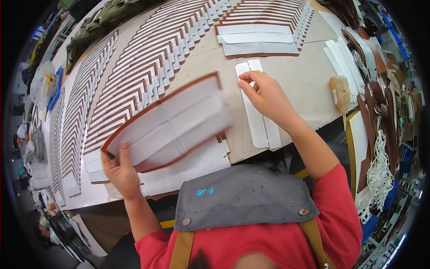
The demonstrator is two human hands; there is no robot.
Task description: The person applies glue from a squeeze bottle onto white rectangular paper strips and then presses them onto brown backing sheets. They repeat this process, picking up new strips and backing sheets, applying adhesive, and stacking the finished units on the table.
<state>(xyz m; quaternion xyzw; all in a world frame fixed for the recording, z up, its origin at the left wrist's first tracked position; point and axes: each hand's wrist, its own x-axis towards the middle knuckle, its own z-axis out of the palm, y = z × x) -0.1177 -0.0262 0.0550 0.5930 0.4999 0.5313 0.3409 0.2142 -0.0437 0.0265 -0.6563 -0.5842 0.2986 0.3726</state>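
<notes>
Left hand: I see the left hand [121, 172] grasping a white rectangular panel with brown edging [174, 119] by its left end, thumb across the face.
Held panel: tilted over the table's near side, blurred at the right; gripped at one end only, I judge it could sag or crease.
Right hand: the right hand [268, 94] bends, thumb toward fingers, over the far end of the long white flat strips [254, 121]; I cannot tell whether it pinches one.
White strips: side by side on the beige tabletop [309, 94]; a loose pinch could pick up both or skew them.
Overlapping rows: the slanting rows of white, brown-edged panels [148, 58] lie close by; a low swing of the held panel could knock them out of step.
Near-edge panels: white flat panels [201, 168] lie beneath; a brush from the grey apron [246, 197] could shift them.
Amber bottle: the translucent amber bottle with a narrow nozzle [340, 92] points toward the edge; an elbow bump could tip it off.
</notes>
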